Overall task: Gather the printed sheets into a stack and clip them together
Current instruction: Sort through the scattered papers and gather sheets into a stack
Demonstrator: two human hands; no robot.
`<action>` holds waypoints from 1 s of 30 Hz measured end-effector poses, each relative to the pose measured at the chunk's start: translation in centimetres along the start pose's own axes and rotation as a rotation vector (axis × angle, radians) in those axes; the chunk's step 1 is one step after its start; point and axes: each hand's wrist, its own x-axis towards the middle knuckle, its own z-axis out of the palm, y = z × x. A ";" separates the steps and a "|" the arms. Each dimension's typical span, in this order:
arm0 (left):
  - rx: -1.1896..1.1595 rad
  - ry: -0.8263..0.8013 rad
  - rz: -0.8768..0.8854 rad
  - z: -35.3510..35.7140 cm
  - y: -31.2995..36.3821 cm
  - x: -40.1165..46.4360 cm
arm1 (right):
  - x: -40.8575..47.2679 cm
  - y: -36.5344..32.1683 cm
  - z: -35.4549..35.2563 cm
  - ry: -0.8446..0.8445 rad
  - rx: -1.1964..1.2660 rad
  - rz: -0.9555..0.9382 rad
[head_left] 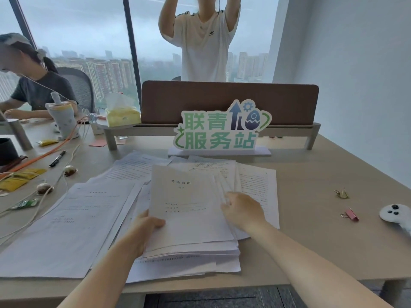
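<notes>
A thick stack of printed sheets [189, 210] lies in front of me, with a title page on top. My left hand [145, 230] grips the stack's left edge, thumb on top. My right hand [242, 210] is at the stack's right edge, its fingers curled round that edge. More loose sheets [73, 223] are spread to the left, and others [258, 181] fan out behind and to the right. A gold binder clip [342, 193] and a pink binder clip [351, 214] lie on the table to the right, apart from both hands.
A green and white sign [222, 127] stands behind the papers, in front of a brown divider [229, 101]. A white controller [394, 213] lies far right. A pen [57, 158], cables, yellow packets and a tissue pack [122, 114] sit at left. Two people are beyond the desk.
</notes>
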 end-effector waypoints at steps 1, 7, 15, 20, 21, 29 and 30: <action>0.001 0.017 0.013 -0.2 0.0 0.1 | 0.9 0.7 -0.1 0.017 -0.015 0.099; 0.029 0.138 0.111 -2.8 1.0 0.0 | 5.4 3.1 -0.2 0.017 0.043 0.426; 0.087 0.151 0.108 -4.1 0.0 0.1 | 9.4 0.4 0.6 -0.018 0.086 0.582; 0.086 0.150 0.080 -4.5 -0.3 1.0 | 10.7 0.0 1.4 -0.061 0.126 0.666; 0.083 0.146 0.077 -4.5 -0.2 1.0 | 10.9 0.2 1.5 -0.068 0.161 0.669; 0.080 0.133 0.062 -4.9 -0.3 1.4 | 11.0 1.6 1.6 0.024 0.411 0.589; 0.079 0.138 0.064 -5.0 -0.3 1.3 | 10.9 2.1 1.4 0.046 0.441 0.575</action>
